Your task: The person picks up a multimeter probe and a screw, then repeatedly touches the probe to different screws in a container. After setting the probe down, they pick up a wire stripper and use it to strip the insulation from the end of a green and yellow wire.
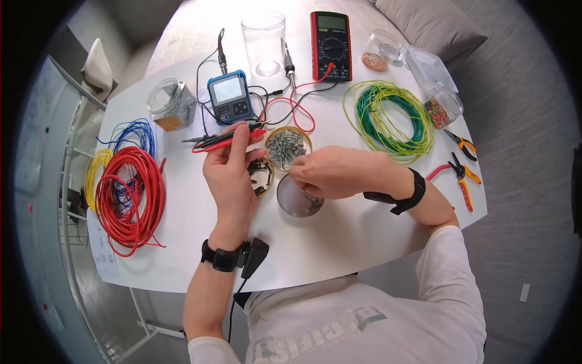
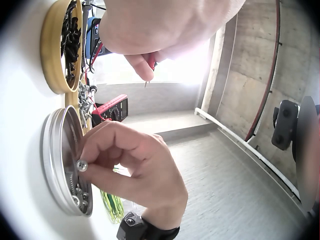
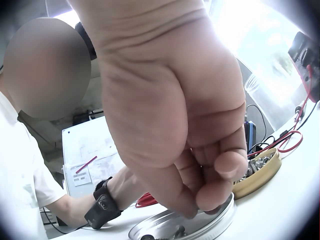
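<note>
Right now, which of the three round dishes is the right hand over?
The silver metal dish, under the right hand. The other two are yellow: one dish of black screws, one dish of silvery screws.

Head view: left grip (image 1: 231,176) hides parts of the test probes (image 1: 213,144) and the tub of black screws (image 1: 270,177); small lettering on the red multimeter (image 1: 331,51) unreadable. Left wrist view: left grip cut off by top edge; screw (image 2: 82,165) in right grip (image 2: 137,167) hidden except its head. Right wrist view: metal dish (image 3: 222,226) cut off by bottom edge.
</note>
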A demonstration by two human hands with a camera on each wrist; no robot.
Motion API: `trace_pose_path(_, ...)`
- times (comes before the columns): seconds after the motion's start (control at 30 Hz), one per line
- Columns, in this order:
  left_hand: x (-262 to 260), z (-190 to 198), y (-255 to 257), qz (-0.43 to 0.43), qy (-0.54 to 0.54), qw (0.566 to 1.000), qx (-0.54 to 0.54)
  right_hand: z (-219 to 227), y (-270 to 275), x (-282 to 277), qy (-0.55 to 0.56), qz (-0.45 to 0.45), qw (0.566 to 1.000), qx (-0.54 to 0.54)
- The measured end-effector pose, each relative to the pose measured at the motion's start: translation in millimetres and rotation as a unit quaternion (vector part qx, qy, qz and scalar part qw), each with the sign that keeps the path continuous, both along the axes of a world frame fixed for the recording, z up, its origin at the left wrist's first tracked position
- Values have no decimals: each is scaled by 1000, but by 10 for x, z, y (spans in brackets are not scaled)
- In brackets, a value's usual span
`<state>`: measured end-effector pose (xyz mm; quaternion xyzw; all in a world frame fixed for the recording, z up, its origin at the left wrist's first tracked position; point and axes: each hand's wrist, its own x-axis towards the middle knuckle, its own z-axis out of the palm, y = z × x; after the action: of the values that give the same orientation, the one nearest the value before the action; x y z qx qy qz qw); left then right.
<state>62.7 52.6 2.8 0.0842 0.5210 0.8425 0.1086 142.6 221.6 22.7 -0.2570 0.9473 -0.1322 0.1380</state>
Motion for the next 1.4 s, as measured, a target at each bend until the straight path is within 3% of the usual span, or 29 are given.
trace_pose_path(0.07,2,6,-5,0,-1,1000,6,106,69,-61,-10,-13,994,-110)
trace_pose_path(0.3,3,10,0,4,-3,1000,8,169,251,-209,-101,-92,950,-282)
trace_pose_path(0.43,14,17,5,8,-3,1000,5,123,215,-185,-120,-119,951,-260)
trace_pose_path(0.5,16,18,6,10,-4,1000,5,51,173,-164,-34,-35,972,-231)
trace_pose_path(0.6,4,4,-7,5,-9,1000,8,38,45,-81,-4,44,977,-207)
trace_pose_path(0.83,-1,-17,4,0,-12,1000,10,19,-100,-21,-1,40,996,-76)
trace_pose_path(1.07,7,17,-2,-5,-19,1000,7,54,-106,-7,19,2,994,-104)
trace_pose_path(1.13,14,28,-2,5,-15,1000,13,198,-51,-65,-33,-32,975,-216)
trace_pose_path(1.17,15,33,2,17,-13,1000,19,232,-25,-84,-30,-34,975,-216)
trace_pose_path(1.23,2,24,6,21,-8,1000,19,279,38,-126,-125,-135,932,-312)
trace_pose_path(1.3,-1,21,8,25,-3,1000,17,169,168,-228,-158,-155,910,-351)
trace_pose_path(1.4,24,25,7,-1,0,1000,21,81,208,-288,-158,-252,783,-546)
